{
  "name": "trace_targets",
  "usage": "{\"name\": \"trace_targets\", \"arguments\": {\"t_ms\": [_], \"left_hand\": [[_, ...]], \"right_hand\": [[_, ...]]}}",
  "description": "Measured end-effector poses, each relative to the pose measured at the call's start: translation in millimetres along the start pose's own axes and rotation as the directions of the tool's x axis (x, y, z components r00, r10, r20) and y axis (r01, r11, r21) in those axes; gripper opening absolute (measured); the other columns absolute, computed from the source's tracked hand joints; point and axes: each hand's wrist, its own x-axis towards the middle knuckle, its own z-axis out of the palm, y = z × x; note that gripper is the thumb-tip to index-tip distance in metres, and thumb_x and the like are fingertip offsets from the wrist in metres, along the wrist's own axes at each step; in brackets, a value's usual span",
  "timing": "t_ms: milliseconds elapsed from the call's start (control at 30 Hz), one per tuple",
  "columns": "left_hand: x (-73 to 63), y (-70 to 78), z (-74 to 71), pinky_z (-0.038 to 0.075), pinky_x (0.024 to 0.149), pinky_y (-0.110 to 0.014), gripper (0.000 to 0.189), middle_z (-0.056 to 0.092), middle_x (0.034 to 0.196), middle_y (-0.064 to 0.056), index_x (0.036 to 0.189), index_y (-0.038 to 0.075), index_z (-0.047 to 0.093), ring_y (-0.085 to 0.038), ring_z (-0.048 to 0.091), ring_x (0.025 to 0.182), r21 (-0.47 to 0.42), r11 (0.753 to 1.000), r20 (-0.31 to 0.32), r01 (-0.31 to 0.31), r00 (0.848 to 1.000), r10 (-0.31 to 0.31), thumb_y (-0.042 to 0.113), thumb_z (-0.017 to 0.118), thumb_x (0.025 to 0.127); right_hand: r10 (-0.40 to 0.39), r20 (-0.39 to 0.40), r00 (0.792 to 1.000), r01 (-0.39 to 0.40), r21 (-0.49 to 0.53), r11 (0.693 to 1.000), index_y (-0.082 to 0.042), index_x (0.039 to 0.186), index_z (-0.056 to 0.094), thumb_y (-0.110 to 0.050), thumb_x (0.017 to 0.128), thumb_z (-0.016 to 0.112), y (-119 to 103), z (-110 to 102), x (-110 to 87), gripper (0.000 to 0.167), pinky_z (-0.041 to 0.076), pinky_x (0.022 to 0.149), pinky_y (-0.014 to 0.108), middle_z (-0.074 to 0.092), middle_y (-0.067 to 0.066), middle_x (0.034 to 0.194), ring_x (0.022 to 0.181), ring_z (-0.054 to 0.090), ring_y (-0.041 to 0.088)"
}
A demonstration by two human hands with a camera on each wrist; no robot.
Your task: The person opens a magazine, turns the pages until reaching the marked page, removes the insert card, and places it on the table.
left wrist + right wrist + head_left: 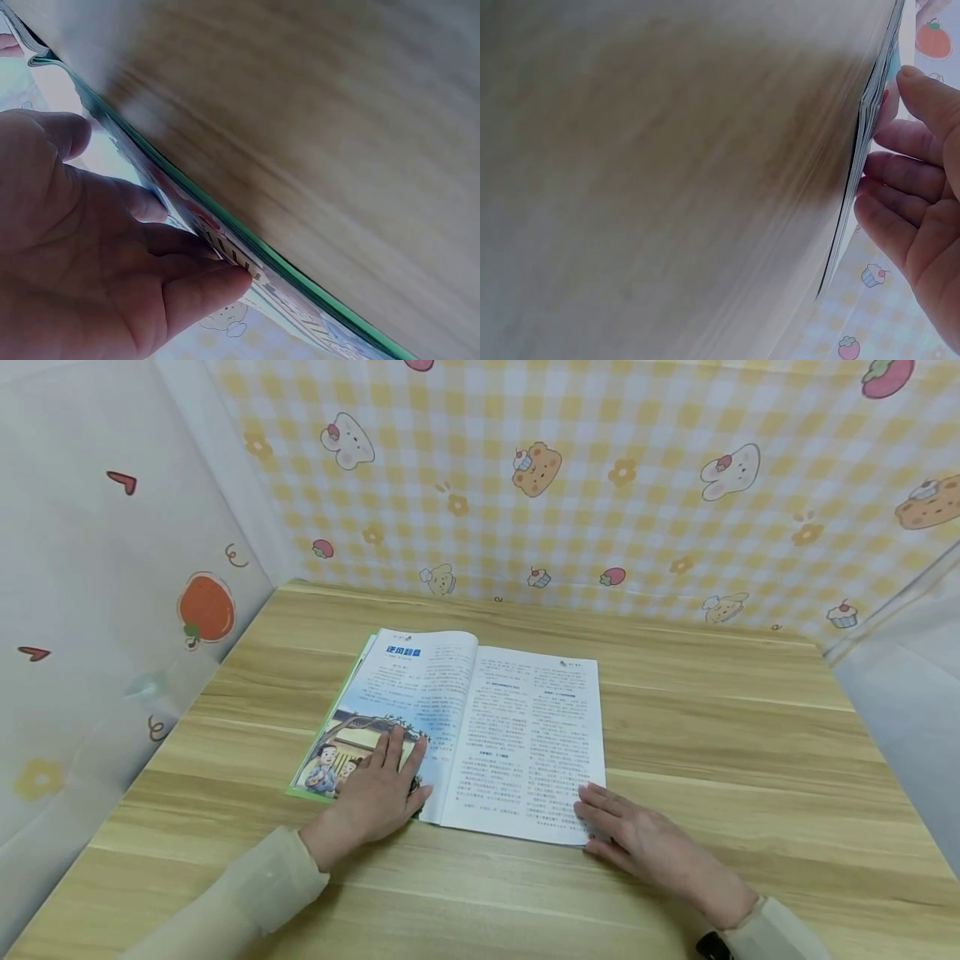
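Observation:
An open magazine (525, 735) lies on the wooden table, its left page illustrated in colour and its right page filled with printed text. My left hand (378, 789) rests on the lower part of the left page with fingers spread, covering some of the picture. At the lower right corner of the right page, my right hand (637, 835) touches the page edge with its fingers extended. The left wrist view shows the left hand (112, 240) against the magazine's green-edged side (247, 236). In the right wrist view, the right hand (922, 180) has its fingertips by the page edges (855, 157).
The wooden table (720, 735) spreads around the magazine. Behind it hangs a yellow checked cloth (585, 527) with cartoon prints, and a white printed sheet (97, 610) stands at the left. A small black object (712, 946) shows by the right sleeve.

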Motion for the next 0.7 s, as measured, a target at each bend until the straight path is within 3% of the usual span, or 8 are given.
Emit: {"name": "trace_targets", "arguments": {"t_ms": [700], "left_hand": [[0.9,-1.5,3.4,0.029,0.107,-0.056,0.066,0.01,0.152,-0.03,0.149,0.004,0.022,-0.046,0.013,0.14,-0.012,1.0,-0.015,-0.004,1.0,0.003,0.042,0.04,0.099]], "right_hand": [[-0.092,-0.091,0.992,0.083,-0.094,0.992,0.0,0.114,0.065,-0.014,0.081,0.072,1.3,1.2,1.6,0.036,0.055,0.079,0.037,0.062,0.02,0.121,0.11,0.061,0.034]]}}
